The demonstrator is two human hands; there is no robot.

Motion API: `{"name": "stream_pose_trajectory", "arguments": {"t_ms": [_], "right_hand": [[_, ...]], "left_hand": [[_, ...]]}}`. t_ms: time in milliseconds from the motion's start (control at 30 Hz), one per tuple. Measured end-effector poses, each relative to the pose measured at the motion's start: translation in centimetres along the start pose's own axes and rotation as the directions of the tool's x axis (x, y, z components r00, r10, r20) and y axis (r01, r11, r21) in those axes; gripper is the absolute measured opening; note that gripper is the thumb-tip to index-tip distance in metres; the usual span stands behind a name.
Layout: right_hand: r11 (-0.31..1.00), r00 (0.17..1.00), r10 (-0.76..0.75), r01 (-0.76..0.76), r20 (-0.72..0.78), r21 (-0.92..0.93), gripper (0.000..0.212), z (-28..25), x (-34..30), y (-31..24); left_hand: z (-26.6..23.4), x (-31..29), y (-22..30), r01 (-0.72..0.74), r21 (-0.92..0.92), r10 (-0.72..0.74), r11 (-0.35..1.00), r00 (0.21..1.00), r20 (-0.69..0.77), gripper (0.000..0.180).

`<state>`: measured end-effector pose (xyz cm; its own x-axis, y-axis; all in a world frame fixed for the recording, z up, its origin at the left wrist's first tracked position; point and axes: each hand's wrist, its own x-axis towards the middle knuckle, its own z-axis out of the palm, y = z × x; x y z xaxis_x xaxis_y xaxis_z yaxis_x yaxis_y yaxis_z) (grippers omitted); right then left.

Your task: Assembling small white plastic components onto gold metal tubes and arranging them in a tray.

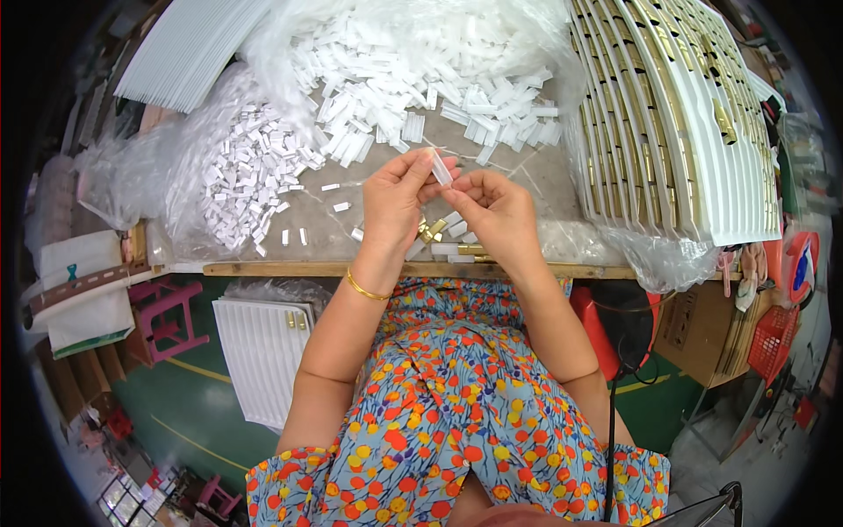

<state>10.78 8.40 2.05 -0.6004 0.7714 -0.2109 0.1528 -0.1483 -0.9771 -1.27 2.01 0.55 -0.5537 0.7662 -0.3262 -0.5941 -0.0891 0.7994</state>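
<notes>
Over the front of the table, my left hand (395,193) and my right hand (499,211) meet, both pinching one small translucent plastic tube (442,170). The left fingers hold its upper end and the right thumb and fingers its lower end. Under my hands, near the table edge, lie several gold-coloured tubes (430,231) together with white plastic pieces (457,228). Beyond my hands spreads a large heap of translucent plastic pieces (378,101). To the left is a pile of smaller white pieces (250,167), a few lying loose beside it.
Ribbed white trays filled with gold tubes (650,123) stand stacked at the right. White ribbed sheets (189,53) are at the far left. Crumpled clear plastic bags (149,167) edge the heaps. A wooden strip (290,269) runs along the table's front; another white tray (255,356) is below it.
</notes>
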Motion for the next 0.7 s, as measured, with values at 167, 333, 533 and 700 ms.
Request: {"name": "stream_pose_trajectory", "arguments": {"t_ms": [167, 333, 533, 700], "right_hand": [[1.000, 1.000, 0.005, -0.005, 0.020, 0.006, 0.010, -0.1, -0.1, 0.0], [0.999, 1.000, -0.029, 0.029, 0.006, -0.027, 0.009, 0.0, -0.2, 1.4], [0.944, 0.987, -0.159, 0.161, 0.032, -0.289, 0.014, -1.5, 1.2, 1.0], [0.517, 0.883, -0.454, 0.371, 0.120, -0.771, 0.014, -6.7, 6.2, 0.6]], "left_hand": [[-0.2, 0.0, -0.2, 0.010, -0.038, -0.009, 0.999, 1.000, 0.021, 0.024], [0.3, -0.3, -0.2, 0.005, -0.046, -0.006, 0.999, 1.000, -0.022, 0.024], [-1.9, 0.2, -0.2, -0.029, 0.056, 0.032, 0.998, 0.997, -0.068, 0.025], [-3.6, 0.2, 0.4, -0.052, 0.137, 0.068, 0.989, 0.992, -0.111, 0.025]]}}
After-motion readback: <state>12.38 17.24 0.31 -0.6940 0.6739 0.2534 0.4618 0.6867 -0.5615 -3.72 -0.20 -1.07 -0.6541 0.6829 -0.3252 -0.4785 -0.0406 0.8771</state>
